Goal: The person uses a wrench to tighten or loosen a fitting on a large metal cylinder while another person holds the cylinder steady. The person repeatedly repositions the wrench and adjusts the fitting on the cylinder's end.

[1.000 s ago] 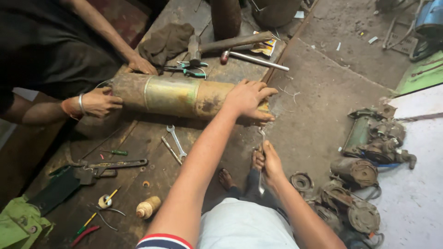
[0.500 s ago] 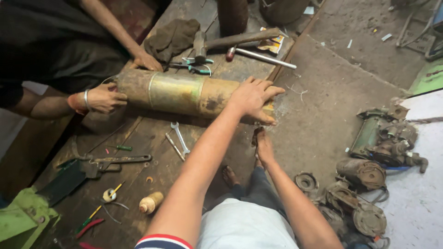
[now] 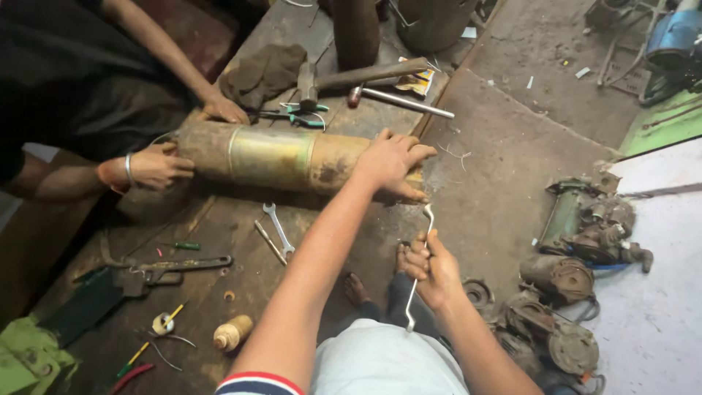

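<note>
Pressing flat with spread fingers, the left hand steadies the near-right end of the long rusty brass-banded metal cylinder lying across the workbench, while the right hand clenches a thin bent steel crank rod just below that end, so the next move likely calls for seating its hooked tip there.

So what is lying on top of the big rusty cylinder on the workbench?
The person's left hand rests on the cylinder at its near end. Another person's hand grips the far end. The cylinder's underside and the bench under it are hidden.

Cylinder on workbench; spanner before it, hammer behind.
</note>
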